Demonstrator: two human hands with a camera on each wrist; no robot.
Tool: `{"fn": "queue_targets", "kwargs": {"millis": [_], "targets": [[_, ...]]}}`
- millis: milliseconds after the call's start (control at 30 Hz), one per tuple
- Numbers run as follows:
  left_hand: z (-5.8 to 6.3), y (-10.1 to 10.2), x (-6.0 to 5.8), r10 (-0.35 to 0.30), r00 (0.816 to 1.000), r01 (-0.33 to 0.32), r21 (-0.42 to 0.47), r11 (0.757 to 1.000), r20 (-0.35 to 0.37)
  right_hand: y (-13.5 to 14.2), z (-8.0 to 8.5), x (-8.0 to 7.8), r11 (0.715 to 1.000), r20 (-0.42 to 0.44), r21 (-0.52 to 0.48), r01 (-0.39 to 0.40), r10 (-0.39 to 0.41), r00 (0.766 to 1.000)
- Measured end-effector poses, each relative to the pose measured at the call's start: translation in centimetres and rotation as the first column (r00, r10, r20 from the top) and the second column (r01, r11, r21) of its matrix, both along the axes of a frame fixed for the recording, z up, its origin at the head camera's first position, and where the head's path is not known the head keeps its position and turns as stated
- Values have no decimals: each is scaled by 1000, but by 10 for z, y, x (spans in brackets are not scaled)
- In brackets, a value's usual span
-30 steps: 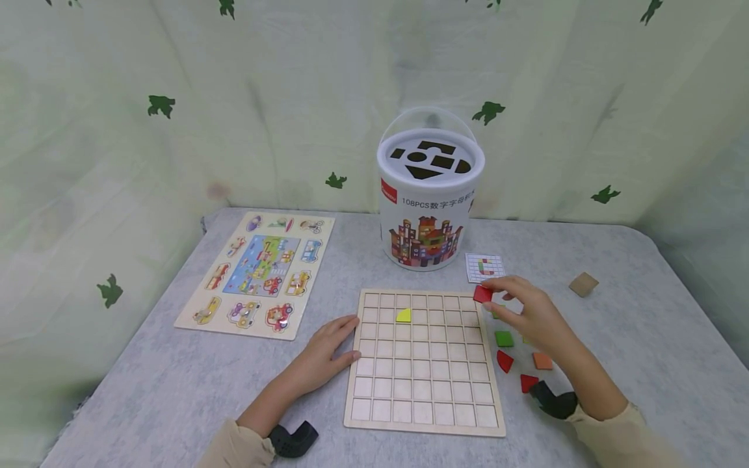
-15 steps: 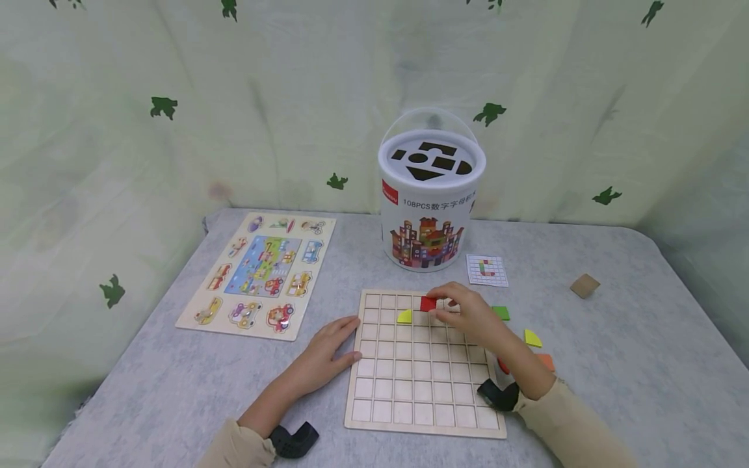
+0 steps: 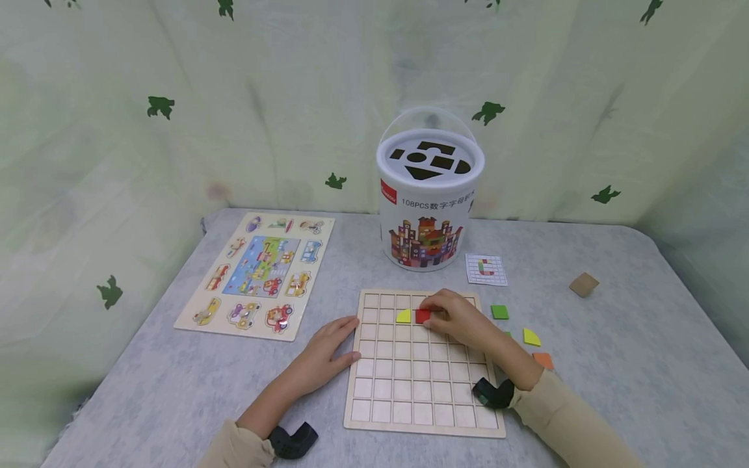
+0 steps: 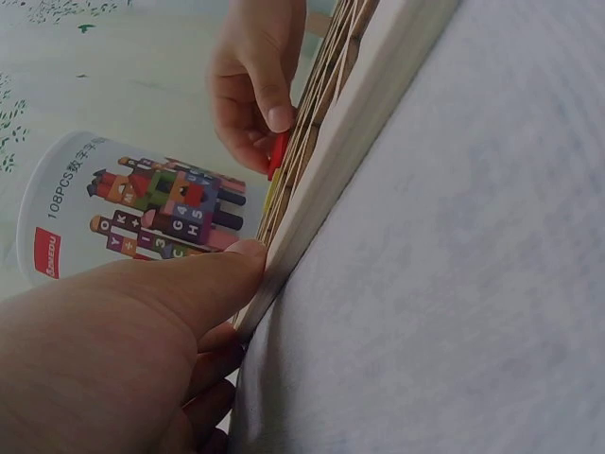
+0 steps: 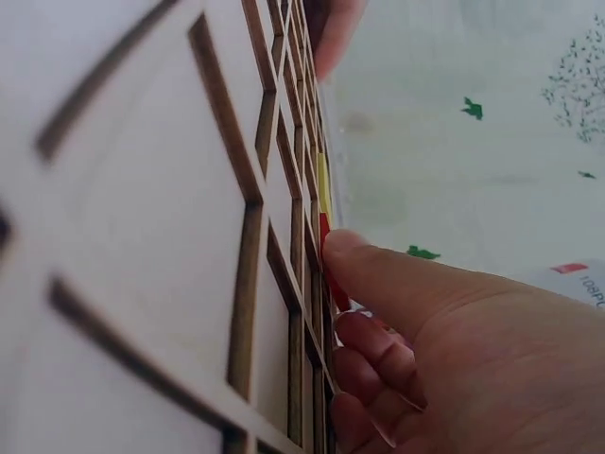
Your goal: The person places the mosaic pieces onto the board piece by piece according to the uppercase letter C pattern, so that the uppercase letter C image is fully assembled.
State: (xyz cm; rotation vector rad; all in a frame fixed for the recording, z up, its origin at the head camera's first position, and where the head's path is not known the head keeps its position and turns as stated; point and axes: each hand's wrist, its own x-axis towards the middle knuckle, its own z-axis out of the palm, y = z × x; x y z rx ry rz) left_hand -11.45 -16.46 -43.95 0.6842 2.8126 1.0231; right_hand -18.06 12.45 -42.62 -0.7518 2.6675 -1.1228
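Note:
A wooden grid board (image 3: pixel 421 428) lies flat on the table. My right hand (image 3: pixel 459 320) pinches a red square tile (image 3: pixel 422 316) between thumb and fingers, low over an upper row of the grid. Just left of it, a yellow quarter-round tile (image 3: pixel 403 316) sits in a grid cell. In the right wrist view the red tile (image 5: pixel 331 260) is tilted against the grid, close beside the yellow tile (image 5: pixel 323 180). My left hand (image 3: pixel 324 351) rests with extended fingers against the board's left edge. In the left wrist view its thumb (image 4: pixel 227 279) touches the board's side.
Right of the board lie green (image 3: pixel 500 312), yellow (image 3: pixel 531 337) and orange (image 3: pixel 542 361) tiles, others partly hidden by my arm. A pattern card (image 3: pixel 486 270) lies before a white bucket (image 3: pixel 427 208). A picture puzzle (image 3: pixel 257 273) is at left, a brown square piece (image 3: pixel 584 285) at right.
My right hand has carried the red tile leftward from the board's upper right corner, then slightly down toward the yellow tile. The left hand has stayed in place.

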Motion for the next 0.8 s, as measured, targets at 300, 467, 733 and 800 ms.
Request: {"fn": "queue_targets", "kwargs": {"millis": [300,467,733,800], "targets": [[-1,-1,0,8,1000,-8,-9,1000,27,1,-2,0,1000,-35,-16,-21,21,999],[-1,-1,0,14,1000,-14,-10,1000,20,-1,0,0,999,-39,1,-37,37,999],[-1,0,-1,8,999,-8,-16,1000,38,3,9,5,999,50,44,-31,29,998],[0,1,-1,6,999,-6,-12,1000,41,7,13,7,999,72,33,-27,25,997]]}}
